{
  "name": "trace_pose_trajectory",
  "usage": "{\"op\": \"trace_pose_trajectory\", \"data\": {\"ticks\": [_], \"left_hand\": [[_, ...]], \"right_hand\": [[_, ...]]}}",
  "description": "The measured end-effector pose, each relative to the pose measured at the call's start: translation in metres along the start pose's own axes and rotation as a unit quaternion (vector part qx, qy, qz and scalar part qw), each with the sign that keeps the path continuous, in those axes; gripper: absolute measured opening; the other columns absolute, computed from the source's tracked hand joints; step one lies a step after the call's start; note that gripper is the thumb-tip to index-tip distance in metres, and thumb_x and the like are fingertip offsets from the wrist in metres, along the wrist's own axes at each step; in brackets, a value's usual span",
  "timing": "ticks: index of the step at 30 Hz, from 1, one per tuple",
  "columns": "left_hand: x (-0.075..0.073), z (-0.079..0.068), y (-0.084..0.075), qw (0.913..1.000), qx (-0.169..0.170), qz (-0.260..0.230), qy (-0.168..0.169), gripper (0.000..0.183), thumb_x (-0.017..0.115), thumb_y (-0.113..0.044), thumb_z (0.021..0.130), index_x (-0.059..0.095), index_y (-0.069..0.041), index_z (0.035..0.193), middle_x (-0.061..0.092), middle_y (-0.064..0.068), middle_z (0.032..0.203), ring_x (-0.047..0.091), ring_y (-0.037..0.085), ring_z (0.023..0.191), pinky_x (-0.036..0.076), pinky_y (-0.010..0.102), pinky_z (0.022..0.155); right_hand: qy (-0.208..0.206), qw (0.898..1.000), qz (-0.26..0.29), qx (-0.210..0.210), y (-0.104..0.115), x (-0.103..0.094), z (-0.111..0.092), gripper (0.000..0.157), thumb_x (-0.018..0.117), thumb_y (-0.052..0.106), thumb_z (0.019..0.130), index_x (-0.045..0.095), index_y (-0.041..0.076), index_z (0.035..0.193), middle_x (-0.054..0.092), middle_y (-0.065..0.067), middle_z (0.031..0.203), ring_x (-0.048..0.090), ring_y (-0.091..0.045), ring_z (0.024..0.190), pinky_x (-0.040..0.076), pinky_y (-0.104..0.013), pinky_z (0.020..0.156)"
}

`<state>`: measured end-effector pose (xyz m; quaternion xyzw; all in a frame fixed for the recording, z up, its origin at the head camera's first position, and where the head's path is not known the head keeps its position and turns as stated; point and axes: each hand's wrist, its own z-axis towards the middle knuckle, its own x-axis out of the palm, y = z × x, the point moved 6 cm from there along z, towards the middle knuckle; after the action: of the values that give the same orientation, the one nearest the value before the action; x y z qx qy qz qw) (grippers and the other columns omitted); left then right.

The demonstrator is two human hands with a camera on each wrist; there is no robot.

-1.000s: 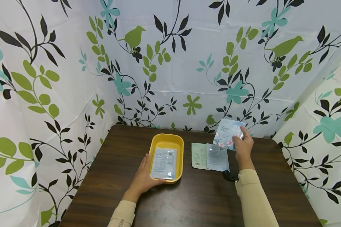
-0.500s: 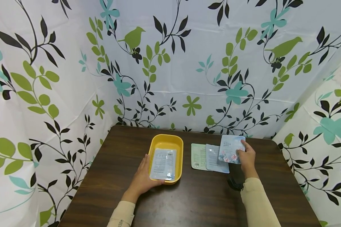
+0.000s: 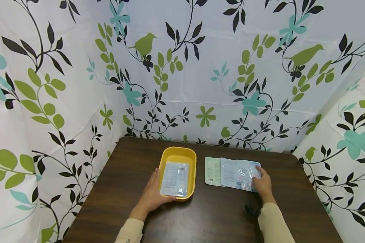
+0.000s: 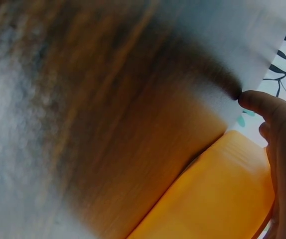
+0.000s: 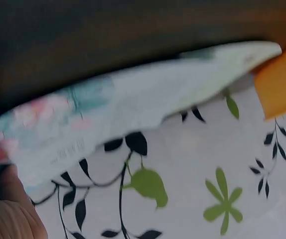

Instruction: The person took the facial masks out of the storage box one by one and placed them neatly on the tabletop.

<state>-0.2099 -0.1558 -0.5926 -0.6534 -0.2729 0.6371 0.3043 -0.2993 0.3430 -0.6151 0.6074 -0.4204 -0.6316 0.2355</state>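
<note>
My right hand (image 3: 263, 184) pinches the right edge of a pale blue sheet mask packet (image 3: 242, 175) with pink flowers, which lies flat on the table. In the right wrist view, my thumb is on the floral print of this packet (image 5: 58, 119). Its left side meets a second blue packet (image 3: 227, 172) with printed text, which overlaps a light green packet (image 3: 212, 170). My left hand (image 3: 153, 194) rests against a yellow tray (image 3: 178, 150), fingers spread along its left side, thumb at its near rim. Another pale blue packet (image 3: 174, 179) lies inside the tray.
The dark wooden table (image 3: 213, 219) ends at the back against a white curtain (image 3: 182, 84) printed with leaves, birds and flowers. A black wrist device (image 3: 251, 211) sits by my right cuff.
My right hand has lowered the floral packet from above the others onto the table, at the right end of the overlapping row. The left hand and tray stay in place.
</note>
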Motion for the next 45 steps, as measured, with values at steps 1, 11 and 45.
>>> {"op": "trace_pose_trajectory", "data": {"ticks": [1, 11, 45], "left_hand": [[0.001, -0.002, 0.002, 1.0, -0.002, -0.002, 0.0, 0.148, 0.089, -0.072, 0.056, 0.007, -0.015, 0.166, 0.01, 0.01, 0.174, 0.015, 0.037, 0.159, 0.028, 0.064, 0.12], [0.008, -0.012, 0.01, 0.9998, -0.015, -0.006, 0.013, 0.149, 0.088, -0.074, 0.055, 0.008, -0.017, 0.166, 0.009, 0.005, 0.174, 0.015, 0.035, 0.159, 0.027, 0.064, 0.121], [0.0, -0.001, 0.003, 0.9998, -0.019, -0.005, 0.005, 0.147, 0.088, -0.072, 0.056, 0.006, -0.022, 0.166, 0.008, 0.003, 0.174, 0.016, 0.035, 0.159, 0.028, 0.065, 0.12]], "right_hand": [[-0.002, 1.0, -0.015, -0.006, -0.004, 0.003, -0.003, 0.07, 0.05, -0.001, 0.089, 0.035, 0.001, 0.157, 0.031, -0.032, 0.161, 0.038, -0.045, 0.135, 0.033, -0.06, 0.114], [-0.109, 0.991, -0.036, -0.069, -0.014, 0.009, -0.026, 0.059, 0.062, 0.002, 0.089, 0.048, -0.007, 0.146, 0.044, -0.033, 0.151, 0.037, -0.05, 0.143, 0.027, -0.062, 0.119], [-0.256, 0.868, 0.424, 0.023, 0.01, -0.006, -0.047, 0.055, 0.058, -0.008, 0.095, 0.049, 0.007, 0.147, 0.053, 0.007, 0.132, 0.045, -0.023, 0.138, 0.047, -0.014, 0.099]]}}
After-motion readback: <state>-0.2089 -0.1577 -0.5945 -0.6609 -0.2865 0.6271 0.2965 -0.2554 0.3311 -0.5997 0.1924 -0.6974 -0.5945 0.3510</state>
